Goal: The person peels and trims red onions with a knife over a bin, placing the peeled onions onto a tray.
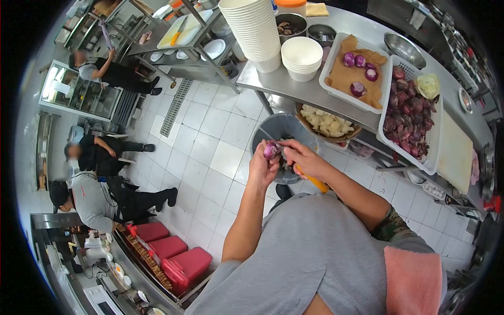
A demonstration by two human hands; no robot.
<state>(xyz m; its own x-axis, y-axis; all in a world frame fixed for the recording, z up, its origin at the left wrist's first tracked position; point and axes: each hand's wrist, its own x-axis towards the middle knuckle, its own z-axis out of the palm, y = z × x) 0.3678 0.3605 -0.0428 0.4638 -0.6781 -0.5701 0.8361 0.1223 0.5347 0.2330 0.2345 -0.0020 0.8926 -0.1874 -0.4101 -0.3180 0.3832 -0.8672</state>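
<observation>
My left hand (261, 169) is closed around a purple onion (271, 150), holding it up in front of my body. Gripped in my right hand (304, 159) is a knife with a yellow handle (313, 180); its blade meets the onion's upper side. Both hands are above a grey bin (261, 129) with dark scraps inside. On the steel counter, a white basket (336, 46) lined with brown paper holds several peeled onions (358, 89). Beside it, a larger white basket (431, 166) is heaped with unpeeled purple onions (404, 123).
Stacked white bowls (251, 32) stand at the counter's near corner. A cutting board (454, 152) lies right of the baskets, and a basket of pale chunks (323, 121) sits below. Three people are at the left. Red bins (184, 268) stand at lower left.
</observation>
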